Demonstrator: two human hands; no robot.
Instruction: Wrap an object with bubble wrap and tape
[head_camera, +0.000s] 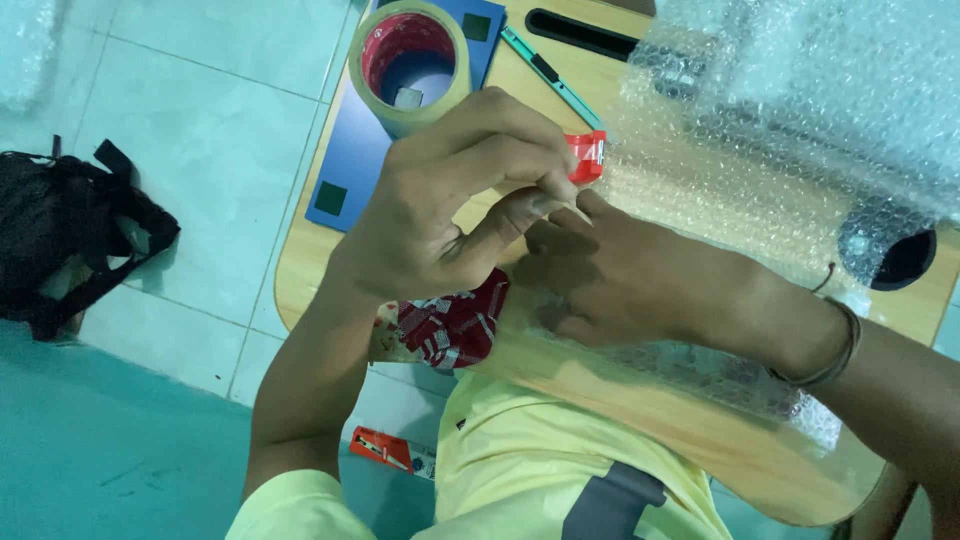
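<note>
Small red strip of tape, pinched at its edge between left hand fingers above the worktop: judged light, limp, sticky. Right hand lies flat, fingers together, on a bubble-wrapped parcel. Tape roll far left.

This looks like a room in a home turned into a small packing spot — the person sits on the floor at a low wooden lap table with rounded corners. Pale square floor tiles fill the nine to eleven o'clock side. At twelve o'clock stands a wide roll of clear packing tape with a red core, and clear bubble wrap sheeting spreads at two o'clock — a black fabric bag slumps at nine.
</note>
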